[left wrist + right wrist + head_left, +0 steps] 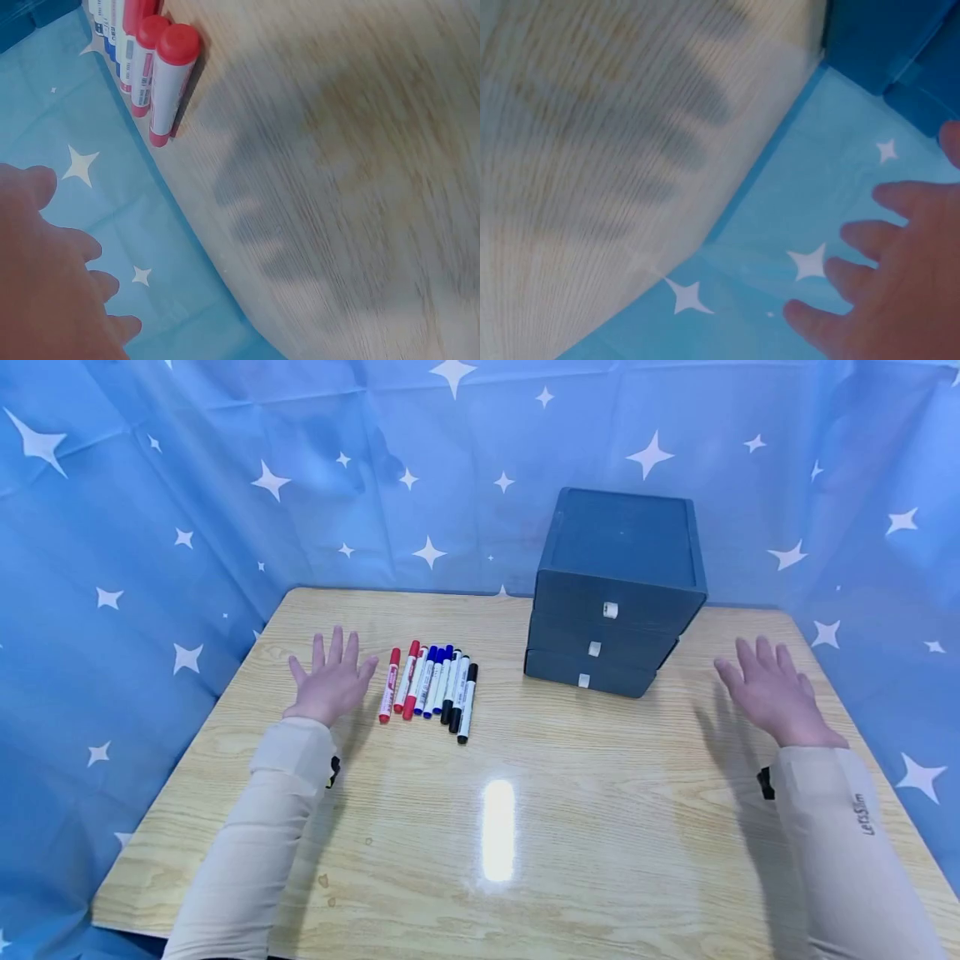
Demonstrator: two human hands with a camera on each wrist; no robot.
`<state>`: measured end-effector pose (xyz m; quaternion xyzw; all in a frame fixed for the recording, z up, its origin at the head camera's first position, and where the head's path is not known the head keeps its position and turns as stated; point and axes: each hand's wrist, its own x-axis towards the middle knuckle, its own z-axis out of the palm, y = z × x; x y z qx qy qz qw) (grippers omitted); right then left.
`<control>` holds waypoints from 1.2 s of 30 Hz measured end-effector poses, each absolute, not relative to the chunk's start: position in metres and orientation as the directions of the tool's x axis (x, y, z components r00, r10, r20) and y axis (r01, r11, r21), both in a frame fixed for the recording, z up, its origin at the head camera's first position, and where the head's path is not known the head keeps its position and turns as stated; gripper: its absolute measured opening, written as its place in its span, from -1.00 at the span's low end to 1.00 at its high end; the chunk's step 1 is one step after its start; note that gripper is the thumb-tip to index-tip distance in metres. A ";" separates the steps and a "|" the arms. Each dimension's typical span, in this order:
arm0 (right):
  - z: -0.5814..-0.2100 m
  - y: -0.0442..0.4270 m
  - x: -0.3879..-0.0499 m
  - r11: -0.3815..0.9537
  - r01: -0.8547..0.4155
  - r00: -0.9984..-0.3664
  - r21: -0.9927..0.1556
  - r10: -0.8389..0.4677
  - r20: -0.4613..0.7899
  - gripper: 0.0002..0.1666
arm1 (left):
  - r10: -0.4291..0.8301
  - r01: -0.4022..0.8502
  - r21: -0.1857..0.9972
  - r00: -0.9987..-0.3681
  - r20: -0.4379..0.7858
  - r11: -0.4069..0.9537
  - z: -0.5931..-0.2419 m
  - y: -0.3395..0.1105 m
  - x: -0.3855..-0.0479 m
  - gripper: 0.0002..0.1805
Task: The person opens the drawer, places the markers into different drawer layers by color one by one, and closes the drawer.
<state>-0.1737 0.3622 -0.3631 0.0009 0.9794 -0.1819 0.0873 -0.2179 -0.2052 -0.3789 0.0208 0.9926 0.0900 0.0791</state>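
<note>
My left hand hovers with fingers spread at the left of the table, holding nothing. Just to its right lies a row of markers, side by side: red ones nearest the hand, blue in the middle, black at the right end. In the left wrist view, two red-capped markers show closest, apart from the hand. Over the table's right side, my right hand also has its fingers spread and grips nothing. Between the hands, toward the back, stands a dark blue drawer box; its three drawers look closed.
The wood-grain table has rounded back corners. A blue curtain with white stars hangs behind it and along both sides. White tabs mark the drawer fronts, one being the top tab. A bright light reflection lies on the tabletop's middle.
</note>
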 end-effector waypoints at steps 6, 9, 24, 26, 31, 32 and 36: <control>-0.363 0.362 -0.175 0.934 0.039 -0.983 -0.356 -0.029 -0.183 -0.14 | 0.055 0.025 0.180 -0.986 -0.160 0.983 -0.379 -0.204 -0.223 -0.19; -0.363 0.364 -0.177 0.933 0.036 -0.983 -0.359 -0.031 -0.180 -0.14 | 0.054 0.024 0.188 -0.986 -0.158 0.982 -0.380 -0.205 -0.225 -0.19; -0.380 0.355 -0.167 0.843 0.048 -0.980 -0.536 -0.063 -0.187 -0.13 | 0.157 0.145 0.307 -0.987 -0.017 0.941 -0.369 -0.177 -0.226 -0.43; -0.383 0.350 -0.166 0.802 0.085 -0.979 -0.592 -0.044 -0.200 -0.12 | 0.185 0.184 0.366 -0.982 0.031 0.912 -0.365 -0.162 -0.225 -0.50; -0.394 0.336 -0.165 0.636 0.158 -0.982 -0.756 0.018 -0.190 -0.15 | 0.257 0.271 0.513 -0.961 0.100 0.814 -0.355 -0.124 -0.217 -0.62; -0.397 0.332 -0.166 0.580 0.160 -0.983 -0.799 0.024 -0.179 -0.15 | 0.271 0.285 0.540 -0.957 0.107 0.792 -0.354 -0.117 -0.214 -0.63; -0.411 0.317 -0.170 0.287 0.128 -0.992 -0.949 0.027 -0.125 -0.21 | 0.323 0.331 0.651 -0.936 0.137 0.683 -0.350 -0.084 -0.207 -0.64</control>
